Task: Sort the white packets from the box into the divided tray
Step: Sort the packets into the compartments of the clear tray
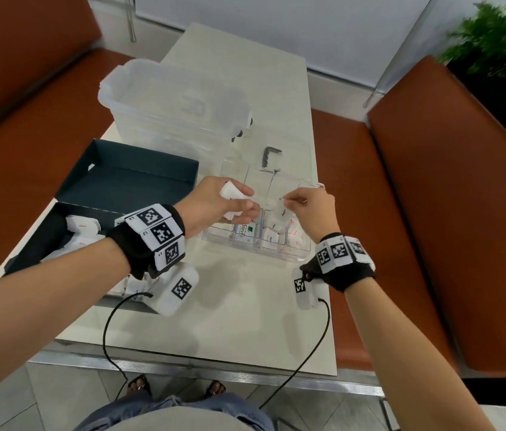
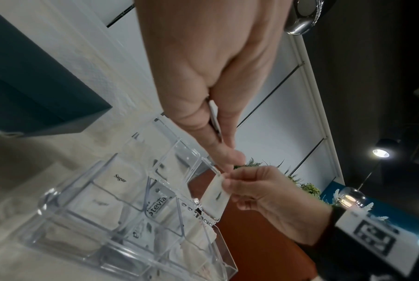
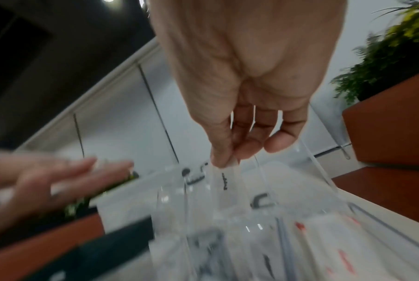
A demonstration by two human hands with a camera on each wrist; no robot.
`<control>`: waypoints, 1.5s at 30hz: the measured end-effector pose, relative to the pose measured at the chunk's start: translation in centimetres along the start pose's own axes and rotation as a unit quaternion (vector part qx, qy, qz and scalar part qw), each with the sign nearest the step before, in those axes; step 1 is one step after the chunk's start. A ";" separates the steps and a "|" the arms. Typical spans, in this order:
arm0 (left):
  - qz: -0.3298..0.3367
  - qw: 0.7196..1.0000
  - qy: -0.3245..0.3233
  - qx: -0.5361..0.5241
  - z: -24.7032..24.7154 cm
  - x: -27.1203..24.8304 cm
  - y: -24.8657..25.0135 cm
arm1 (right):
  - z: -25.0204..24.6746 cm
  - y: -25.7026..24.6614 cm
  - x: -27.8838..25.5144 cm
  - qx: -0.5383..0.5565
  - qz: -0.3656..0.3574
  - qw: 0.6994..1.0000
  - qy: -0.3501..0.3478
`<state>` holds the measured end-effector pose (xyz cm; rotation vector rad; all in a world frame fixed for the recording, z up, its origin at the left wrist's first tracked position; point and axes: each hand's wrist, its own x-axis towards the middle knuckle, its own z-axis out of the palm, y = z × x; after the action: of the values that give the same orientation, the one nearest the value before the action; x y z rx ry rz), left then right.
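The right hand [image 1: 309, 209] pinches one white packet [image 2: 215, 192] above the clear divided tray [image 1: 295, 255], already partly filled. The left hand [image 1: 214, 203] clutches several more; others remain in the dark box [image 1: 59, 227].

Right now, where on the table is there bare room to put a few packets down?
The table is bare in front of the clear tray, between your forearms. The far end beyond the plastic tub is also free. It's crowded around the dark box, tub and tray.
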<state>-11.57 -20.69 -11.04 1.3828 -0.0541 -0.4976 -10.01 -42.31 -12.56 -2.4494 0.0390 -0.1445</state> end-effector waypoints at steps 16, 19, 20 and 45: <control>-0.009 1.000 0.006 -0.018 0.1 -0.9 -0.5 | 4.2 0.9 -0.4 -0.289 0.015 0.948 -0.133; -0.020 0.999 0.010 -0.028 0.3 -0.9 -0.2 | 4.8 1.1 -0.5 -0.341 -0.004 0.930 -0.135; -0.030 0.999 0.012 -0.034 0.5 -0.9 -0.1 | 4.9 1.1 -0.5 -0.354 -0.011 0.926 -0.132; -0.081 0.992 -0.025 -0.092 1.9 -0.6 0.3 | 0.0 -3.0 -4.5 0.227 0.049 0.973 0.010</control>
<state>-12.63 -22.15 -10.26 1.1983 0.0630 -0.6577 -14.47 -39.72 -11.08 -1.9849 0.1232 -0.1193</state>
